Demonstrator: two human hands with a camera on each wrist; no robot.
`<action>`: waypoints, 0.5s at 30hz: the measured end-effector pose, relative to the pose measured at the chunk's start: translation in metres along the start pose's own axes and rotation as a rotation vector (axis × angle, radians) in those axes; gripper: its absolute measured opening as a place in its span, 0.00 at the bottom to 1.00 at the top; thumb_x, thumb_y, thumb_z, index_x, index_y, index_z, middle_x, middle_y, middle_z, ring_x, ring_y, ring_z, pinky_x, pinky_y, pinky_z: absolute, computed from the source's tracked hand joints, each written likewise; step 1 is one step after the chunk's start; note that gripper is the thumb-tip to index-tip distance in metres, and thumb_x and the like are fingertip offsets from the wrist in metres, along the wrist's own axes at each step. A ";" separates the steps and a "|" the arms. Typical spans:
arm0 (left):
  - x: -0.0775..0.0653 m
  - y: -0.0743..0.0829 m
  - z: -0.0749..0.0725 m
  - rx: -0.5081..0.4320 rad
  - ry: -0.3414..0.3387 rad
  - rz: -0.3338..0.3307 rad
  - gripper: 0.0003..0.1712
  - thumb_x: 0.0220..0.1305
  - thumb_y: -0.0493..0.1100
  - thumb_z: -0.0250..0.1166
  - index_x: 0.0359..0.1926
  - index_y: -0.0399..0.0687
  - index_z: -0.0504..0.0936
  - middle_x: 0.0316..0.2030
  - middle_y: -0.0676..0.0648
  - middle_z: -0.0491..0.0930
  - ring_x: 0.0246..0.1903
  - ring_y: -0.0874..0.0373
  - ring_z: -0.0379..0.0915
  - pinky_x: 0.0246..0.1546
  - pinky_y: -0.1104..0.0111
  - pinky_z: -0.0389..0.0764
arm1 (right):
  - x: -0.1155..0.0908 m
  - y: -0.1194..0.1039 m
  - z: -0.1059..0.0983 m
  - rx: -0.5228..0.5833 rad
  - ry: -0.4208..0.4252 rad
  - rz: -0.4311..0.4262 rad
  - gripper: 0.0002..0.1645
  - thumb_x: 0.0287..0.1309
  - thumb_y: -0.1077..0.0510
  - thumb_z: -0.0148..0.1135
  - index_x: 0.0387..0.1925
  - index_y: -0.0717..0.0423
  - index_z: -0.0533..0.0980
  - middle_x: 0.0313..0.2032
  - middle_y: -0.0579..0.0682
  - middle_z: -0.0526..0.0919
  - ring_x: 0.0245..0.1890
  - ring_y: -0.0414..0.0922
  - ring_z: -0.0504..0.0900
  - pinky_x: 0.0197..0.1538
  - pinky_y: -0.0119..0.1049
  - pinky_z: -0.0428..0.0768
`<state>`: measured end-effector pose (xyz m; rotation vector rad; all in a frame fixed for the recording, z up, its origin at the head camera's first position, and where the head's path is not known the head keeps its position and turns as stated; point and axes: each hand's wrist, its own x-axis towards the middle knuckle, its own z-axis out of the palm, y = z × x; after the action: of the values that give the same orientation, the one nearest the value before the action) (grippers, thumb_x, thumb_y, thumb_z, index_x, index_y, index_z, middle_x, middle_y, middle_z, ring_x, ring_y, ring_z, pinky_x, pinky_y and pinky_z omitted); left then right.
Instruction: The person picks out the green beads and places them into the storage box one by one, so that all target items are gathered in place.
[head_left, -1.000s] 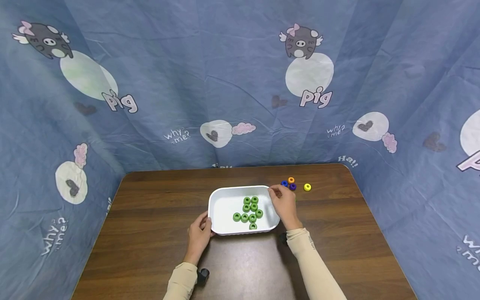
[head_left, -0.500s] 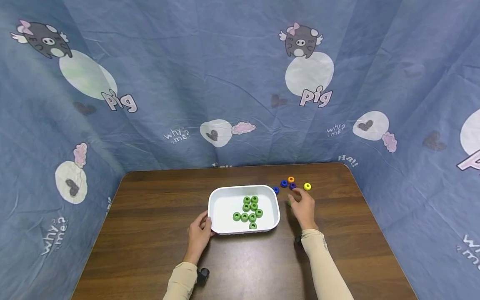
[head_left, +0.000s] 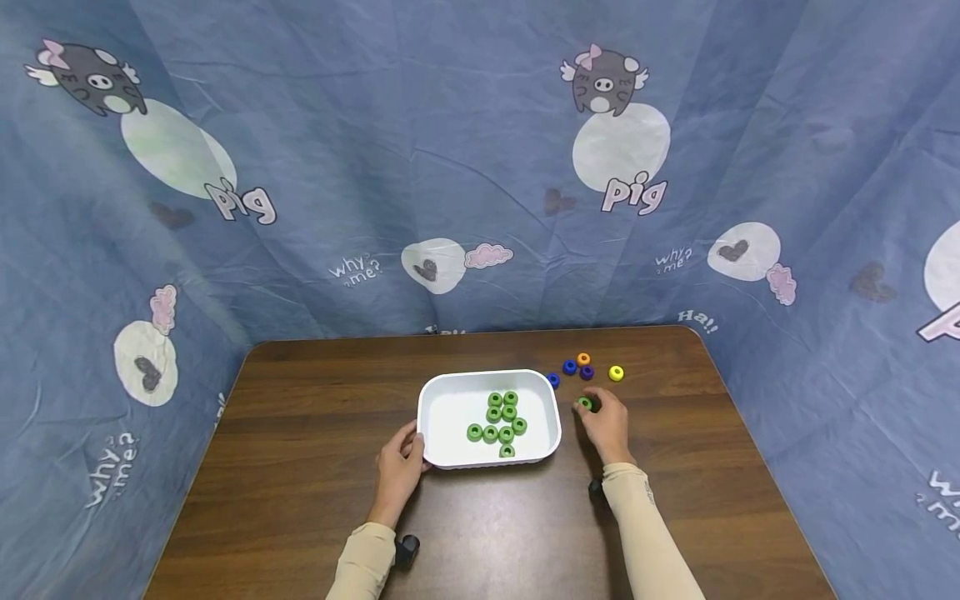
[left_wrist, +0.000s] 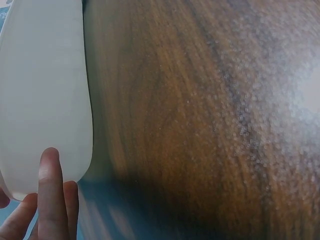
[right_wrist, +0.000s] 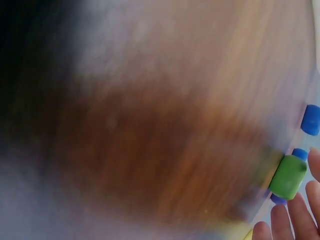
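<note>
A white tray (head_left: pixel 447 417) stands on the table with several green beads (head_left: pixel 509 412) on the right part of its floor. My left hand (head_left: pixel 397 471) grips the tray's left end, thumb at the rim. In the left wrist view, fingers lie against the tray's outer wall (left_wrist: pixel 45 90). Right of the tray, my right hand (head_left: pixel 609 423) holds a single green bead (head_left: pixel 584 404) between thumb and fingertips, low over the table. The right wrist view shows that green bead (right_wrist: pixel 289 177) right at the fingertips, with part of the hand cut off by the frame.
Behind the right hand lie two blue beads (head_left: pixel 570 367), an orange bead (head_left: pixel 583 359), a purple bead (head_left: pixel 587 372) and a yellow bead (head_left: pixel 617 373). The brown wooden table (head_left: pixel 300 433) meets a blue printed curtain (head_left: pixel 480 167) at the back and sides.
My right hand has moved from the tray's back right corner to the right, and its fingers have come round the loose green bead. The left hand and tray have stayed put.
</note>
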<state>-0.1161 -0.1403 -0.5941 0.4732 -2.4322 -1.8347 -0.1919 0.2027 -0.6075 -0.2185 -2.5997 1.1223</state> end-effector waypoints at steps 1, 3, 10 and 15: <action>0.000 0.000 0.000 0.000 0.002 0.001 0.22 0.72 0.37 0.56 0.64 0.36 0.76 0.54 0.30 0.82 0.47 0.41 0.85 0.29 0.75 0.87 | 0.000 0.000 0.000 -0.005 -0.001 0.002 0.18 0.48 0.63 0.72 0.44 0.65 0.83 0.44 0.64 0.87 0.49 0.63 0.84 0.55 0.56 0.81; 0.000 0.000 0.000 0.000 0.003 0.005 0.22 0.72 0.37 0.56 0.64 0.36 0.76 0.54 0.29 0.81 0.47 0.41 0.85 0.29 0.75 0.87 | -0.001 0.001 0.000 0.002 -0.018 0.027 0.19 0.48 0.63 0.73 0.44 0.64 0.83 0.45 0.63 0.87 0.50 0.63 0.83 0.56 0.57 0.80; 0.001 -0.001 0.001 0.001 0.001 0.004 0.22 0.73 0.36 0.55 0.64 0.36 0.76 0.55 0.29 0.81 0.48 0.41 0.85 0.29 0.76 0.87 | 0.001 0.003 -0.001 0.012 -0.101 0.138 0.21 0.53 0.60 0.73 0.49 0.60 0.82 0.49 0.61 0.87 0.54 0.61 0.82 0.61 0.56 0.79; 0.000 0.000 0.000 0.001 -0.001 0.000 0.22 0.73 0.37 0.55 0.64 0.37 0.76 0.55 0.30 0.81 0.49 0.41 0.85 0.29 0.76 0.87 | 0.000 0.005 -0.001 0.013 -0.103 0.156 0.21 0.53 0.60 0.73 0.50 0.60 0.82 0.50 0.61 0.87 0.55 0.61 0.82 0.62 0.54 0.79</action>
<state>-0.1163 -0.1401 -0.5939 0.4728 -2.4339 -1.8342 -0.1913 0.2063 -0.6104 -0.3757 -2.7038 1.2335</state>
